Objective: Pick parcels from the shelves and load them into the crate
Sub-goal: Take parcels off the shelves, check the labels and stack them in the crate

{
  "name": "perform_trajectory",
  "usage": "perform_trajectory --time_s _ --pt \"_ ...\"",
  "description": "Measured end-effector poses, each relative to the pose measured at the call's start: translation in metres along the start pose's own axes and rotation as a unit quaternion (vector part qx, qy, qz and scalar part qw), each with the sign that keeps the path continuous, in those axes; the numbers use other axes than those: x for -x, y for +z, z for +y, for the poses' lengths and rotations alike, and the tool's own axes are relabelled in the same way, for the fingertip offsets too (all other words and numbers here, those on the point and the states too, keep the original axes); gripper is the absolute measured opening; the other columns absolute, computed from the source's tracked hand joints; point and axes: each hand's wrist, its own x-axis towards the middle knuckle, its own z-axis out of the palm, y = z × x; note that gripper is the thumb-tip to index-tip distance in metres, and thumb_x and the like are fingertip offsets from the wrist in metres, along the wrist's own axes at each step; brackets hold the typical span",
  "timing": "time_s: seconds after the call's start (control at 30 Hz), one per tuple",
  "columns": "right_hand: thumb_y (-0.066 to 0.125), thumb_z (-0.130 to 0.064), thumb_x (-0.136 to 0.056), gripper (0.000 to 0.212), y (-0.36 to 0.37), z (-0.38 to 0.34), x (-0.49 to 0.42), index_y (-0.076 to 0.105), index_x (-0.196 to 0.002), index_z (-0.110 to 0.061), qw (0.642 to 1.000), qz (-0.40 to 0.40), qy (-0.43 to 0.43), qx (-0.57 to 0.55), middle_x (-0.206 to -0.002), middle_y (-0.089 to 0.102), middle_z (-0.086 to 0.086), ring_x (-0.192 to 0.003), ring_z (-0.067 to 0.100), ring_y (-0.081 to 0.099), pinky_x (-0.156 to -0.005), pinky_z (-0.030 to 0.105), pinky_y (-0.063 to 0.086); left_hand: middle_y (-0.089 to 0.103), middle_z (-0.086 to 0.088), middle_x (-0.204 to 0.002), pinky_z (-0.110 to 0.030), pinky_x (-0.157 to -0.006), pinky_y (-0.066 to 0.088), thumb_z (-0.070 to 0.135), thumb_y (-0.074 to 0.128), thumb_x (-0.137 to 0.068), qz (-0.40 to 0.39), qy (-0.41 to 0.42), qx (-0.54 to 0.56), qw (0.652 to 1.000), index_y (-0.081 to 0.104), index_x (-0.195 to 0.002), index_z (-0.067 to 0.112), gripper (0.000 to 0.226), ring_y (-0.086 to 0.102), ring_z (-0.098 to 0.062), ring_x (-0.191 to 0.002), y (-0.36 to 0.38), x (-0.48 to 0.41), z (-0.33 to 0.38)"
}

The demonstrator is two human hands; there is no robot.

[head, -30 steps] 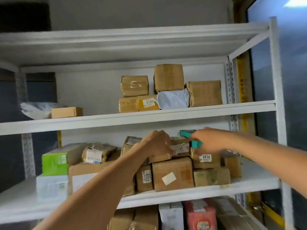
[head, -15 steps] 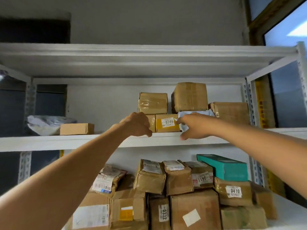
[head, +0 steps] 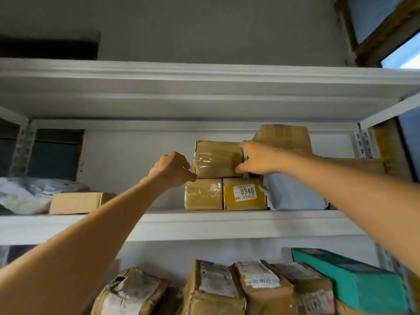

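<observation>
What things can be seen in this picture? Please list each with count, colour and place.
taped parcel: 1, brown, top of the stack, between both hands
small box: 1, brown, upper shelf, under the taped parcel
box 0346: 1, yellow, white label, right of the small box
soft bag: 1, pale grey, right of box 0346
large parcel: 1, brown, behind the right hand
flat box: 1, brown, upper shelf, left
crumpled bag: 1, white, far left
labelled parcels: several, brown, lower shelf
teal box: 1, lower shelf, right
shelf: white
left hand: at the taped parcel's left edge
right hand: on its right side
</observation>
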Motion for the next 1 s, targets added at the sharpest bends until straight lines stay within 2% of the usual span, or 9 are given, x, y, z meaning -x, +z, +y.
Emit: perform_trajectory --time_s 0.1,0.27,0.33,0.4,0.47,0.6,0.73,0.9,1.0 --pt "0.067 -0.035 -0.086 0.051 0.002 0.005 -0.025 0.046 -0.124 -0.008 1.000 0.031 0.001 -0.007 -0.090 0.053 0.006 -0.080 0.020 0.056 -0.062 0.033 0.044 0.059 -0.005 -0.108 -0.032 -0.078 0.051 0.045 0.082 -0.070 0.017 -0.011 0.031 0.999 0.064 -0.117 0.022 0.055 0.060 -0.025 -0.092 0.005 -0.020 -0.003" --pt "0.067 -0.043 -0.088 0.085 0.020 0.008 -0.058 0.021 -0.149 -0.005 0.998 0.054 0.010 -0.023 -0.092 0.050 0.004 -0.076 0.015 0.049 -0.053 0.025 0.034 0.060 -0.009 -0.117 -0.033 -0.082 0.046 0.050 0.078 -0.073 0.014 -0.015 0.114 0.993 0.060 -0.121 0.014 0.063 0.058 -0.027 -0.106 0.009 -0.054 0.001" --pt "0.068 -0.043 -0.087 0.090 0.028 0.009 -0.068 0.018 -0.150 -0.005 0.999 0.046 0.015 -0.022 -0.113 0.051 0.012 -0.090 0.021 0.055 -0.067 0.025 0.043 0.058 -0.011 -0.110 -0.039 -0.094 0.050 0.046 0.080 -0.074 -0.002 -0.019 0.169 0.985 0.059 -0.114 0.011 0.057 0.058 -0.029 -0.108 0.014 -0.062 0.006" --pt "0.070 -0.044 -0.084 0.097 0.035 0.008 -0.075 0.013 -0.153 -0.005 0.998 0.054 0.024 -0.020 -0.150 0.030 0.019 -0.125 0.033 0.047 -0.091 0.033 0.043 0.055 -0.011 -0.116 -0.043 -0.100 0.048 0.040 0.082 -0.073 -0.022 -0.018 0.214 0.976 0.052 -0.125 0.010 0.067 0.056 -0.028 -0.111 0.018 -0.069 0.009" --pt "0.072 -0.046 -0.082 0.104 0.040 0.004 -0.080 0.008 -0.154 -0.004 0.997 0.066 0.034 -0.030 -0.156 0.018 0.020 -0.133 0.036 0.039 -0.097 0.035 0.040 0.056 -0.011 -0.115 -0.041 -0.096 0.051 0.034 0.082 -0.074 -0.038 -0.012 0.237 0.971 0.048 -0.128 0.013 0.067 0.058 -0.025 -0.104 0.022 -0.074 0.009" --pt "0.073 -0.046 -0.081 0.105 0.050 0.001 -0.087 0.013 -0.149 0.006 0.991 0.087 0.071 -0.074 -0.141 0.040 0.022 -0.119 0.031 0.049 -0.082 0.030 0.041 0.060 -0.013 -0.120 -0.039 -0.084 0.056 0.021 0.080 -0.078 -0.061 -0.006 0.274 0.960 0.041 -0.135 0.015 0.070 0.063 -0.028 -0.106 0.033 -0.078 0.006" --pt "0.072 -0.036 -0.085 0.094 0.062 -0.005 -0.084 0.016 -0.148 0.004 0.987 0.110 0.091 -0.080 -0.144 0.036 0.023 -0.128 0.035 0.044 -0.099 0.037 0.040 0.060 -0.017 -0.119 -0.045 -0.080 0.058 0.011 0.077 -0.081 -0.062 0.001 0.307 0.950 0.041 -0.128 0.013 0.059 0.065 -0.033 -0.103 0.035 -0.077 0.000" --pt "0.083 -0.024 -0.074 0.100 0.066 -0.016 -0.075 0.018 -0.146 0.000 0.970 0.188 0.102 -0.119 -0.145 0.036 0.018 -0.132 0.035 0.041 -0.101 0.039 0.040 0.059 -0.010 -0.103 -0.049 -0.077 0.058 0.000 0.074 -0.080 -0.051 0.021 0.355 0.933 0.043 -0.122 0.011 0.053 0.063 -0.028 -0.091 0.036 -0.069 -0.009" --pt "0.087 -0.019 -0.068 0.105 0.068 -0.019 -0.070 0.019 -0.146 -0.003 0.960 0.230 0.084 -0.139 -0.146 0.034 0.013 -0.134 0.032 0.040 -0.104 0.036 0.039 0.056 -0.009 -0.100 -0.042 -0.064 0.058 -0.003 0.070 -0.082 -0.036 0.036 0.417 0.907 0.044 -0.116 0.012 0.046 0.061 -0.022 -0.080 0.038 -0.063 -0.015"
